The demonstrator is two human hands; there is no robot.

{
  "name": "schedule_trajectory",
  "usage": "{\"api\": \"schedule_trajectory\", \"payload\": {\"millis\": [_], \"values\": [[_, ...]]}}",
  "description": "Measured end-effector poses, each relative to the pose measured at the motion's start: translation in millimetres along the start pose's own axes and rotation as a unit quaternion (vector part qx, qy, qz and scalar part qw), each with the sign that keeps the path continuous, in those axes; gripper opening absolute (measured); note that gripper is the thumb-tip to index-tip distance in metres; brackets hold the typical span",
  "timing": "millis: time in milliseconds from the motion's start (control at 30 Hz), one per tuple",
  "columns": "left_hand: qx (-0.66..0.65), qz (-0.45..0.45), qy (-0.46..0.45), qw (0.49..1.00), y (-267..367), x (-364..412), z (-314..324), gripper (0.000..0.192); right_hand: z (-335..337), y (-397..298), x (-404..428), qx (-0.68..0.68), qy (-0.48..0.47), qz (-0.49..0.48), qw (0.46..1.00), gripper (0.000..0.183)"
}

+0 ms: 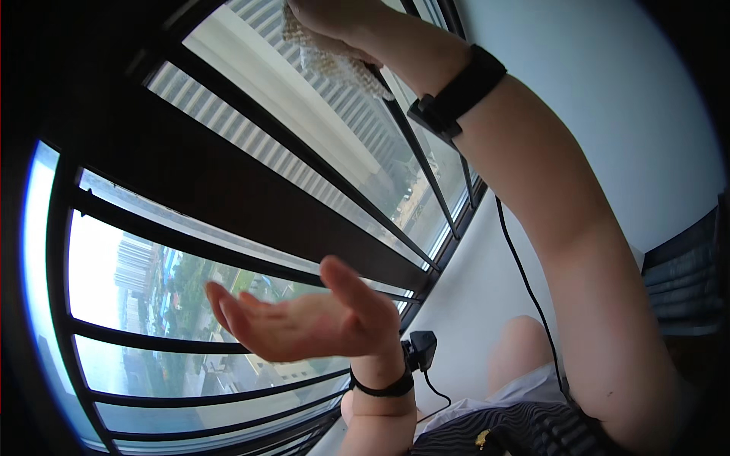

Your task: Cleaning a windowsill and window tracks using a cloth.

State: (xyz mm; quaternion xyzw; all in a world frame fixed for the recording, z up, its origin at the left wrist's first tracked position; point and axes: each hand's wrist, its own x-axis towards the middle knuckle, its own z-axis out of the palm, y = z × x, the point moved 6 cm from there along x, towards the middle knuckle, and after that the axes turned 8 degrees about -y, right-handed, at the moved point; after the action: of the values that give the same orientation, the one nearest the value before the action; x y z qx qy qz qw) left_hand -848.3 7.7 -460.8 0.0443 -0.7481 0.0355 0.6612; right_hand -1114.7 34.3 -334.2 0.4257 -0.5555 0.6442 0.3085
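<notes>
A pale, textured cloth (342, 65) is in my right hand (333, 20) at the top of the view, against one of the dark window bars (419, 157). The fingertips of that hand are partly hidden by the cloth and cut off by the picture's rim. Lower down, my left hand (311, 325) is raised with its palm up and fingers apart, holding nothing. It is in front of the lower window bars. Each wrist wears a black strap with a small device.
Dark bars and a wide dark window frame post (228, 188) cross the glass, with buildings and trees far below outside. A white wall (570, 85) stands at the right. Thin black cables (522, 262) hang beside my arms. Dark folded fabric (681, 285) is at the far right.
</notes>
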Motion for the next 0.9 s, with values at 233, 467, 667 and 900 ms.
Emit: {"api": "schedule_trajectory", "payload": {"millis": [233,467,667,900], "values": [[-0.411,-0.317,-0.133,0.845,-40,59,123,0.033,-10,8,-17,0.043,0.013,-0.026,0.999,0.026],[-0.279,-0.296,-0.086,0.910,-33,63,121,0.025,-7,69,-144,0.152,-0.018,0.083,0.985,0.027],[-0.238,-0.004,-0.112,0.965,-29,14,100,0.032,3,142,-298,0.045,-0.056,0.113,0.991,0.030],[-0.178,0.020,-0.109,0.978,-17,-2,122,0.025,7,218,-468,0.014,-0.138,0.338,0.931,0.032]]}}
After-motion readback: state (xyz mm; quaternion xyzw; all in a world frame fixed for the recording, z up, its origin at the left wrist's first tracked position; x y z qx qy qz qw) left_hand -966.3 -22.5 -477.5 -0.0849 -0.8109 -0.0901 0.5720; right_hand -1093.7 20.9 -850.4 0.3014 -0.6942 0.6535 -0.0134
